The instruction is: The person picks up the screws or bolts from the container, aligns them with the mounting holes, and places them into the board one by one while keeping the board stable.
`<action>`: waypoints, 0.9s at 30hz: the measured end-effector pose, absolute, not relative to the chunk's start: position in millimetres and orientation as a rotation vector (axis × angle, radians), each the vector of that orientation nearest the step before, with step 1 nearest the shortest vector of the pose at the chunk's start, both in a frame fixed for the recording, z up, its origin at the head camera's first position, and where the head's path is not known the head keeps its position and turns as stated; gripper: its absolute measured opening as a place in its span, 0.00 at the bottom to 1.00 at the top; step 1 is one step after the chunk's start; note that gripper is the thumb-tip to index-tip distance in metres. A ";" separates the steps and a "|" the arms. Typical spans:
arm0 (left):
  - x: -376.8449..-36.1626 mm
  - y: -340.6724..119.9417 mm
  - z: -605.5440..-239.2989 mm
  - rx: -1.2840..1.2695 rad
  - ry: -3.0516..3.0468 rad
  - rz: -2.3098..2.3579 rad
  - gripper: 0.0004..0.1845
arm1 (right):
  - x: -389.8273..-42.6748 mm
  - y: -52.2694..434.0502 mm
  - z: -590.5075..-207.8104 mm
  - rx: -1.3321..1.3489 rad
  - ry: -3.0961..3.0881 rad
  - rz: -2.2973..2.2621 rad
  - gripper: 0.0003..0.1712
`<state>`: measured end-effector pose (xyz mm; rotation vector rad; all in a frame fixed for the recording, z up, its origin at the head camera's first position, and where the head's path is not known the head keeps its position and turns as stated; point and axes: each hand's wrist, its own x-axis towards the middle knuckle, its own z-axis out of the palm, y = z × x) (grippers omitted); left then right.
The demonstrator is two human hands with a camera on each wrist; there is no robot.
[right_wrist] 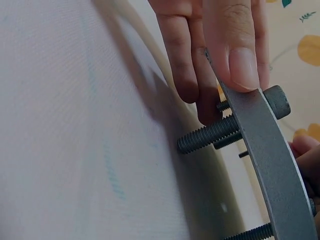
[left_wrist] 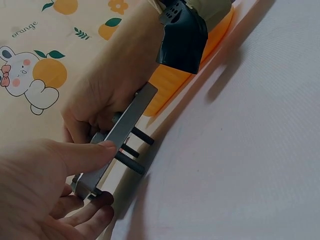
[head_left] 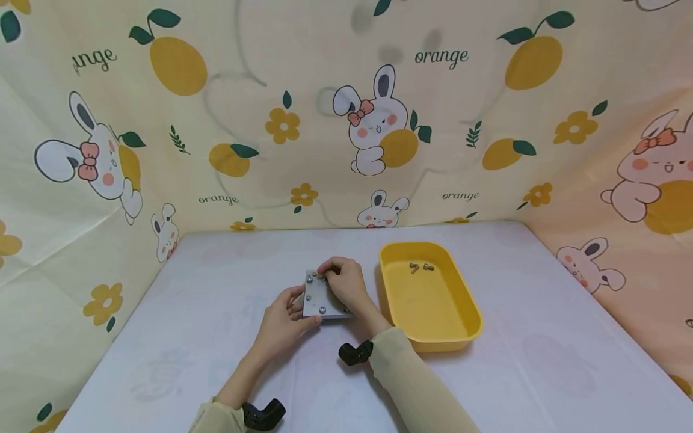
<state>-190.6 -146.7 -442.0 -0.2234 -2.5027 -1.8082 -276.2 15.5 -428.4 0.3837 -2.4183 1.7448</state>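
I observe a grey metal plate (head_left: 322, 296) with bolts through it, held tilted above the desk (head_left: 541, 361). Left hand (head_left: 281, 325) pinches its near edge, thumb on top; right hand (head_left: 346, 282) fingers pinch a bolt head at its far corner. Yellow tray (head_left: 465, 300) stands just right.

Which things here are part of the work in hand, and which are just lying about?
In use:
- metal plate, with screws through it
- left hand, holding the plate's near edge
- right hand, fingers at the plate's far end

Lying about:
- yellow tray
- two loose screws in the tray
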 end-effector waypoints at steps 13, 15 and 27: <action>-189.2 -147.6 -444.6 -0.209 -2.486 -1.829 0.38 | -232.5 8.5 -384.8 0.444 -2.219 1.311 0.10; -188.4 -147.3 -444.7 -0.201 -2.482 -1.829 0.38 | -219.4 15.1 -362.3 0.479 -2.199 1.287 0.08; -189.8 -144.1 -444.3 -0.188 -2.498 -1.809 0.38 | -234.5 155.6 -311.9 0.573 -2.478 1.156 0.06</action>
